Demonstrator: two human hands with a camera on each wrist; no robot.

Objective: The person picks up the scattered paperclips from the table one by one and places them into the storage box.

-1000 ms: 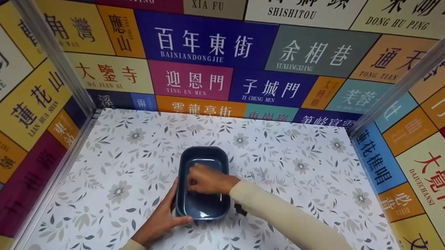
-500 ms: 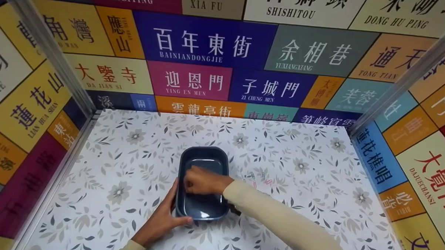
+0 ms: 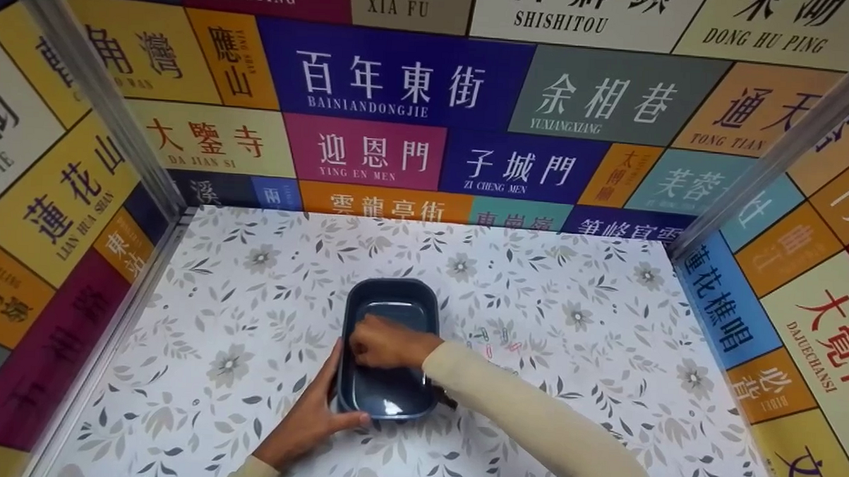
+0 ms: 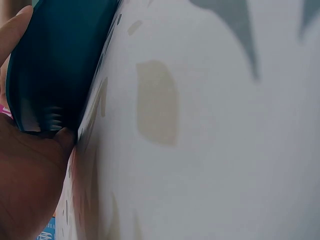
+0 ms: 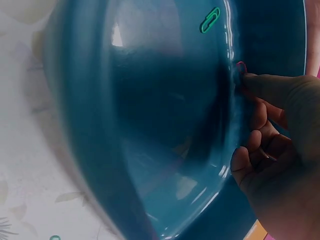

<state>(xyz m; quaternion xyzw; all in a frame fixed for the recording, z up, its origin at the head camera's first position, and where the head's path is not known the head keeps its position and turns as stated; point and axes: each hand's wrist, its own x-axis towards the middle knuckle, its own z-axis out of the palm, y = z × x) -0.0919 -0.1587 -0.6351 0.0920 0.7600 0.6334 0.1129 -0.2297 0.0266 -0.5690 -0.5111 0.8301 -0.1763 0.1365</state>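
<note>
Right hand (image 3: 385, 343) pinches a red paper clip (image 5: 241, 65) inside a blue dish (image 3: 387, 394)

From where I stand, the left wall (image 3: 57, 346) leans in on the far left, its slanted panels in maroon, yellow and orange with Chinese lettering. A white table (image 3: 218, 295) printed with grey flowers and leaves spreads across the middle.

Next comes the left hand (image 3: 314, 412), out of a cream sleeve (image 3: 250, 472). It grips the dish by the near left corner, fingers along the long left side and thumb against the near end. The dish sits upright on the table, its long sides running away from the person.

Inside it, the other hand reaches over from the right, knuckles bent, thumb and forefinger closed on the clip beside the inner left wall. A green paper clip (image 5: 210, 20) lies on the dish's floor, apart from the fingers.

The right sleeve (image 3: 531, 419) crosses the dish's right rim, and a dark object (image 3: 448, 399) shows partly beneath it. Just beyond that sleeve, loose paper clips (image 3: 490, 351), green and pinkish red, lie scattered on the table. The right wall (image 3: 767, 328) closes the far right with blue, orange and cream panels.
</note>
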